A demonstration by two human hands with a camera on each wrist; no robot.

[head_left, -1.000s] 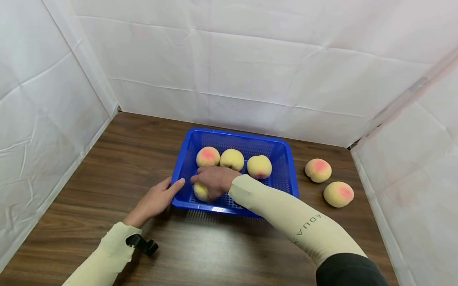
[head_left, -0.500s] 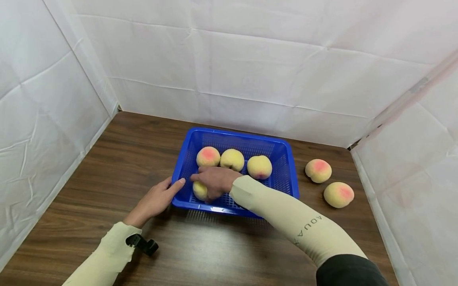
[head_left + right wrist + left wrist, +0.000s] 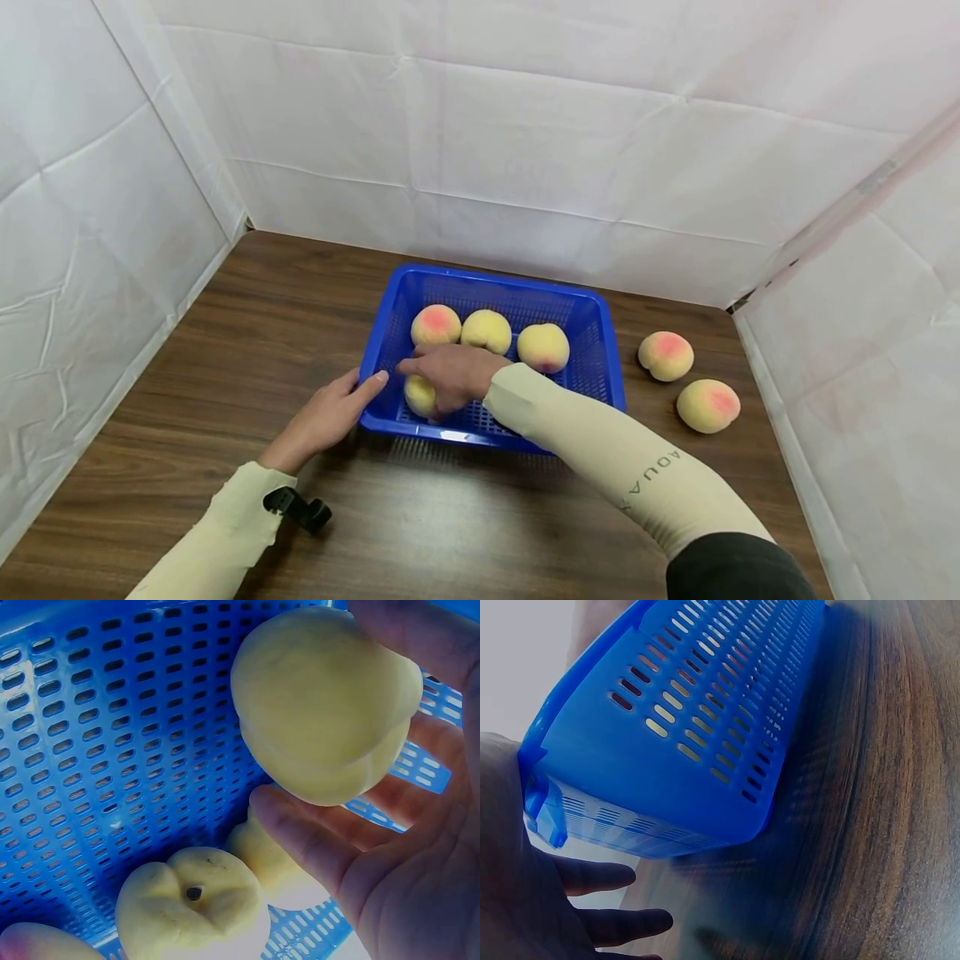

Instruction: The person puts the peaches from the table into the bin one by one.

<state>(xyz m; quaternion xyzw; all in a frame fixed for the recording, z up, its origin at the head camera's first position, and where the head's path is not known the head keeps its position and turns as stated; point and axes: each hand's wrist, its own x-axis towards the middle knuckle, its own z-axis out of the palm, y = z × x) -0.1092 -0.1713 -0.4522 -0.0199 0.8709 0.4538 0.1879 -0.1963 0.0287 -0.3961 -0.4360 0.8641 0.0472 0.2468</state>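
A blue plastic basket (image 3: 510,282) with slotted walls sits on the table. My left hand (image 3: 326,421) holds its left end near the front corner, thumb over the rim. The left wrist view shows two of that hand's fingers straight out beyond the basket wall (image 3: 652,765). Inside the basket, my right hand (image 3: 456,375) grips a yellow peach (image 3: 417,397) at the front left. In the right wrist view, thumb and fingers go round this peach (image 3: 322,705). Behind it stand a red-topped peach (image 3: 436,325), a yellow peach (image 3: 486,331) and another peach (image 3: 543,347).
To the right of the basket, two more peaches, a farther one (image 3: 666,356) and a nearer one (image 3: 708,406), rest on the brown wooden table (image 3: 300,300). White sheeting (image 3: 510,125) encloses the back and both sides. My right forearm crosses over the basket's front rim.
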